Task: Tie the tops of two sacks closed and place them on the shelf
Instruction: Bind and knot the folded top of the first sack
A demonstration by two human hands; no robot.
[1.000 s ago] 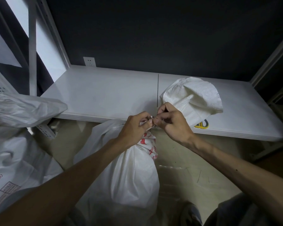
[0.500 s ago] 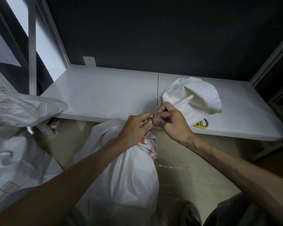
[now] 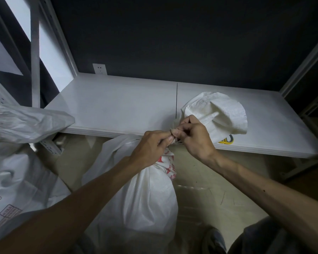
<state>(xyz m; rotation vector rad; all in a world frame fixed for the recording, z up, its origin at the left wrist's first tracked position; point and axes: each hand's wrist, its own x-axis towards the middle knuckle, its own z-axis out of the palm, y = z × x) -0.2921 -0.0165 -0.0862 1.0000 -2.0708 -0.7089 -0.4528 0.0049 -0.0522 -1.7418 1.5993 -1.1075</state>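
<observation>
A full white woven sack (image 3: 143, 195) with red print stands on the floor in front of the white shelf (image 3: 117, 107). Its gathered neck rises between my hands, and its loose top (image 3: 217, 114) flops onto the shelf board. My left hand (image 3: 151, 149) and my right hand (image 3: 193, 134) meet at the neck, each pinching a thin tie string (image 3: 179, 143) with thumb and fingertips. The knot itself is hidden by my fingers. A second white sack (image 3: 17, 184) with printed markings lies at the far left.
Yellow-handled scissors (image 3: 227, 140) lie on the shelf, partly under the sack's loose top. Another crumpled sack top (image 3: 28, 121) overlaps the shelf's left corner. White shelf uprights (image 3: 35, 57) stand left and right. A wall socket (image 3: 99, 69) sits behind the shelf.
My fingertips have shifted slightly on the string at the sack's neck. Both hands stay at the same spot; the sack has not moved.
</observation>
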